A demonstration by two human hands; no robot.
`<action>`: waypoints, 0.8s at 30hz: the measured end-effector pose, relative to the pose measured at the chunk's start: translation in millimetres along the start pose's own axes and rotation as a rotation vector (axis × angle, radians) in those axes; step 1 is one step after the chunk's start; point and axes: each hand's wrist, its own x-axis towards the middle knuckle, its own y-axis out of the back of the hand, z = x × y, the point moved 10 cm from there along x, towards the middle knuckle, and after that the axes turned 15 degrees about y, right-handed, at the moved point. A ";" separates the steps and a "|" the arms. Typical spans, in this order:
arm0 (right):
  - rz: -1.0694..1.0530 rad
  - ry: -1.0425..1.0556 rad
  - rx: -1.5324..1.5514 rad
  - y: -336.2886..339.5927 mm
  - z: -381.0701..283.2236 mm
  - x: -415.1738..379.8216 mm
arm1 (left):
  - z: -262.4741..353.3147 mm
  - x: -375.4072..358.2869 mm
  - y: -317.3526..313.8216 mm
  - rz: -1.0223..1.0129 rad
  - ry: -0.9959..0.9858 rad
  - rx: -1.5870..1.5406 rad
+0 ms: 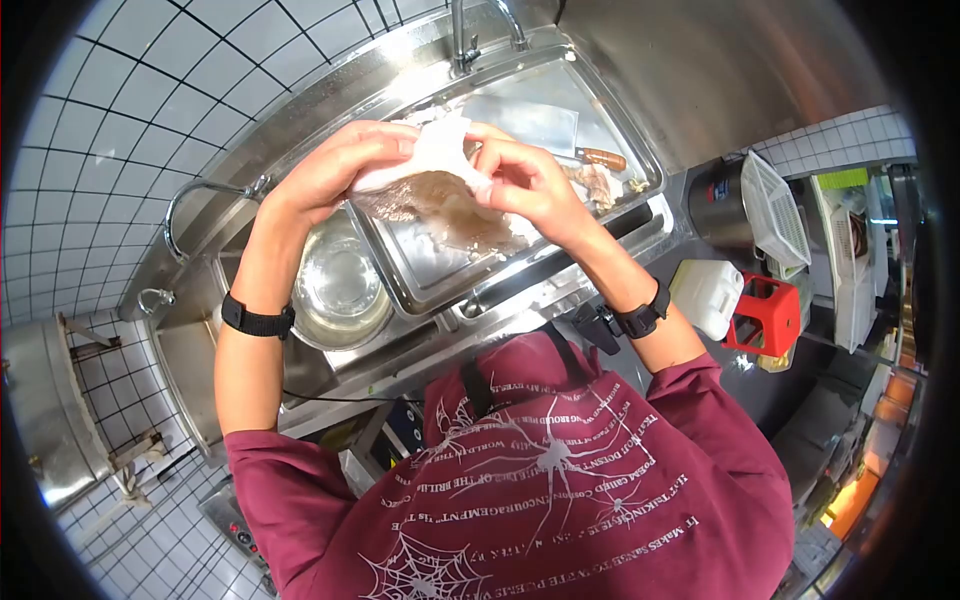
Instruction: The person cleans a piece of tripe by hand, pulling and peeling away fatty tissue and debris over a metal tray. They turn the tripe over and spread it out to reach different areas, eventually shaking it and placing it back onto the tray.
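A limp piece, bright white above and wet grey-brown below, possibly fish (440, 150), is held up over a metal tray (395, 270). My left hand (340, 165) is closed on its left side, thumb along the white part. On its right side my right hand (525, 185) pinches the edge with bent fingers. Glare hides detail on the white part. Behind the hands, a cleaver (545, 122) with a wooden handle lies flat in the tray. Pale scraps (597, 185) lie near that handle.
A round metal bowl of water (340, 285) stands in the sink left of the tray. A faucet (460, 45) rises behind the tray, and a curved tap (180, 215) is at the left. A white jug (705, 297) and red stool (768, 315) stand at the right.
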 end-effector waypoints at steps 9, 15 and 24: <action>-0.076 0.420 -0.722 -18.6 -39.0 -14.4 | -17.4 17.9 -15.7 -0.067 0.065 0.144; -0.062 0.424 -0.827 -23.1 -38.7 -19.2 | -16.3 16.9 -35.4 -0.006 0.035 0.179; -0.038 0.204 -0.561 -6.3 -13.6 -44.5 | -16.7 12.1 -25.9 -0.154 0.066 0.058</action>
